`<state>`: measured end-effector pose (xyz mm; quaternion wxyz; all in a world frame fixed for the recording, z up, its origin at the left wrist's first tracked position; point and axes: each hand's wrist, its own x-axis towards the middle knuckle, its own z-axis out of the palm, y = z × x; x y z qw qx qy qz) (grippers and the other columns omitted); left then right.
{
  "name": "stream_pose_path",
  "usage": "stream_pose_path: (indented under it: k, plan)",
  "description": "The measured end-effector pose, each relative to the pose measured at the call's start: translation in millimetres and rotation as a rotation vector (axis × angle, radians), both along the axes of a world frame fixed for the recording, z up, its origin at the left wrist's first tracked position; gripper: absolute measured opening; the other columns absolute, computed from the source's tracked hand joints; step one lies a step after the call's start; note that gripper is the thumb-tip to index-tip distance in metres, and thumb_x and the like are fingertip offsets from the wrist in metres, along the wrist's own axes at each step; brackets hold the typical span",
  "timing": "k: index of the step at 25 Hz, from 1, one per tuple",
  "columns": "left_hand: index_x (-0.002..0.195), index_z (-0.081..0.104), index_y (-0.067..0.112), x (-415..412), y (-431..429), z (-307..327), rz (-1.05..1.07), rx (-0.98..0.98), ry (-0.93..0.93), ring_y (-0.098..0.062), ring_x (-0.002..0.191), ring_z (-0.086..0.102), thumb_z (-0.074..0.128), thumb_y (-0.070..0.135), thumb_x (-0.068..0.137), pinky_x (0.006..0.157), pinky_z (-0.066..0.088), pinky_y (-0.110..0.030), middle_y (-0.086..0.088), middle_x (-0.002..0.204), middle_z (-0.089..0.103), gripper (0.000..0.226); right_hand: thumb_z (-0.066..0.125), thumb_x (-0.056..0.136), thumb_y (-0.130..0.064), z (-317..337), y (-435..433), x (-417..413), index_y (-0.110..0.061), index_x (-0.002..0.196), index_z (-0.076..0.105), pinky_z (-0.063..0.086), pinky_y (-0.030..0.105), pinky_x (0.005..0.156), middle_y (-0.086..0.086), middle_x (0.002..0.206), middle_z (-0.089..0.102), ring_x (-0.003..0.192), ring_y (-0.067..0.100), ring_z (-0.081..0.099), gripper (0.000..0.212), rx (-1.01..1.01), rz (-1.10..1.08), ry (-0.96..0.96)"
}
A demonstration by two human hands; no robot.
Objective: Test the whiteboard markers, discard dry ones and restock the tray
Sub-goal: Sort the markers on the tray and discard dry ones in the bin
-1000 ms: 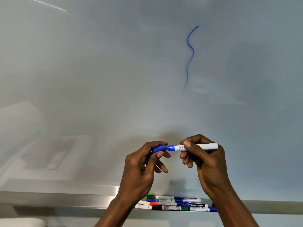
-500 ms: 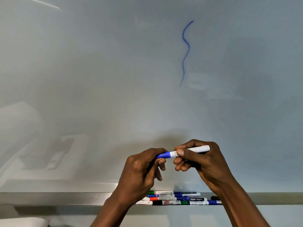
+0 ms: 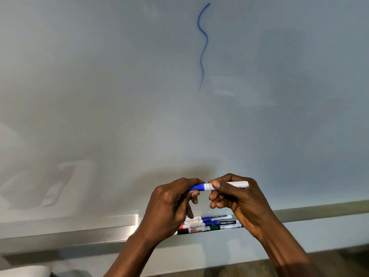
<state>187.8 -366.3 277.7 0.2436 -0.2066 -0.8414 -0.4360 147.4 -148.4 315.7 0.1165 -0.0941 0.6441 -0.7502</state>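
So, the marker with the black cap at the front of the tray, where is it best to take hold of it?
Pinch the black-capped marker by its white barrel, coming from the front and above. It lies flat along the front edge of the tray, with other markers packed close behind, so only its front and top are free.

Loose markers (image 3: 215, 222) crowd the tray (image 3: 89, 234) at its middle; leftward it runs open.

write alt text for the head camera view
The left hand grips the cap of a blue marker and the right hand its white barrel, before a whiteboard. A wavy blue line is above; more markers lie in the tray below.
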Motion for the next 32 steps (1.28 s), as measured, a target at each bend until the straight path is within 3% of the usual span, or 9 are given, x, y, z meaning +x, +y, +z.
stream_pose_path:
  k: [7, 11, 15, 20, 23, 25, 27, 29, 32]
  plan:
    - [0.126, 0.066, 0.037, -18.5, 26.9, -41.8, -0.040, -0.242, -0.051, 0.000, 0.070, 0.069, 0.061, 0.007, 0.092, 0.064, 0.060, -0.034, 0.023, 0.098, 0.068, 0.047, 0.082, 0.088, -0.013, -46.8, 48.3, 11.4, -0.010, 0.103, 0.083, 0.059, 0.028, 0.070, 0.020, 0.087, 0.079, 0.074, 0.029, 0.074, 0.016, 0.189, -0.101, -0.023]
    - [0.125, 0.063, 0.042, -20.2, 54.2, -78.2, -0.075, -0.341, -0.123, -0.004, 0.070, 0.069, 0.054, 0.008, 0.079, 0.061, 0.057, -0.035, 0.022, 0.100, 0.070, 0.058, 0.085, 0.086, -0.012, -81.9, 78.1, 15.6, -0.007, 0.100, 0.083, 0.060, 0.029, 0.078, 0.012, 0.089, 0.081, 0.085, 0.029, 0.078, 0.015, 0.315, -0.115, 0.016]
    - [0.124, 0.063, 0.043, -31.9, 92.3, -115.2, -0.141, -0.427, -0.199, -0.016, 0.076, 0.074, 0.050, 0.009, 0.074, 0.059, 0.059, -0.042, 0.019, 0.103, 0.073, 0.062, 0.087, 0.085, -0.014, -135.0, 114.2, 8.5, -0.015, 0.099, 0.084, 0.061, 0.029, 0.082, -0.003, 0.090, 0.082, 0.084, 0.012, 0.076, 0.014, 0.570, -0.119, 0.076]
    - [0.120, 0.069, 0.040, -56.9, 147.5, -157.0, -0.147, -0.393, -0.339, -0.014, 0.080, 0.075, 0.064, 0.019, 0.092, 0.066, 0.060, -0.040, 0.018, 0.107, 0.077, 0.036, 0.085, 0.086, -0.015, -184.4, 165.3, -15.0, -0.020, 0.100, 0.083, 0.054, 0.015, 0.075, -0.007, 0.088, 0.081, 0.079, 0.003, 0.074, 0.015, 0.710, -0.015, 0.086]
    - [0.122, 0.071, 0.037, -74.5, 187.2, -179.9, -0.102, -0.364, -0.450, -0.015, 0.089, 0.075, 0.072, 0.025, 0.098, 0.075, 0.060, -0.038, 0.014, 0.106, 0.079, 0.027, 0.086, 0.085, -0.017, -208.1, 205.4, -40.5, -0.026, 0.103, 0.081, 0.059, 0.025, 0.083, -0.010, 0.095, 0.080, 0.087, 0.005, 0.074, 0.020, 0.817, 0.010, 0.060]
    - [0.133, 0.069, 0.030, -85.0, 209.3, -199.1, -0.008, -0.414, -0.462, -0.023, 0.107, 0.074, 0.074, 0.029, 0.100, 0.083, 0.060, -0.039, 0.006, 0.122, 0.077, 0.033, 0.087, 0.084, -0.017, -225.7, 234.9, -59.1, -0.027, 0.099, 0.080, 0.060, 0.031, 0.086, -0.011, 0.098, 0.079, 0.089, 0.005, 0.073, 0.020, 0.906, -0.028, 0.067]
    - [0.152, 0.056, 0.020, -90.9, 221.5, -225.1, 0.062, -0.536, -0.478, -0.033, 0.139, 0.059, 0.075, 0.031, 0.100, 0.106, 0.055, -0.045, -0.008, 0.155, 0.060, 0.057, 0.086, 0.084, -0.015, -240.1, 261.4, -77.1, -0.026, 0.099, 0.079, 0.052, 0.027, 0.080, -0.007, 0.099, 0.078, 0.089, 0.009, 0.069, 0.020, 1.013, -0.134, 0.142]
    - [0.168, 0.030, 0.010, -93.9, 230.9, -254.7, 0.063, -0.639, -0.513, -0.037, 0.165, 0.019, 0.076, 0.033, 0.098, 0.130, 0.030, -0.047, -0.016, 0.178, 0.018, 0.087, 0.087, 0.082, -0.014, -255.6, 291.5, -101.2, -0.025, 0.099, 0.080, 0.044, 0.027, 0.073, -0.001, 0.096, 0.073, 0.088, 0.015, 0.065, 0.021, 1.120, -0.265, 0.188]
    - [0.170, 0.001, 0.002, -90.2, 238.5, -290.6, 0.094, -0.769, -0.550, -0.038, 0.164, -0.021, 0.077, 0.041, 0.095, 0.133, 0.000, -0.047, -0.021, 0.176, -0.023, 0.113, 0.089, 0.079, -0.016, -279.7, 328.6, -137.0, -0.028, 0.098, 0.081, 0.046, 0.032, 0.073, 0.001, 0.096, 0.068, 0.094, 0.022, 0.061, 0.025, 1.217, -0.339, 0.125]
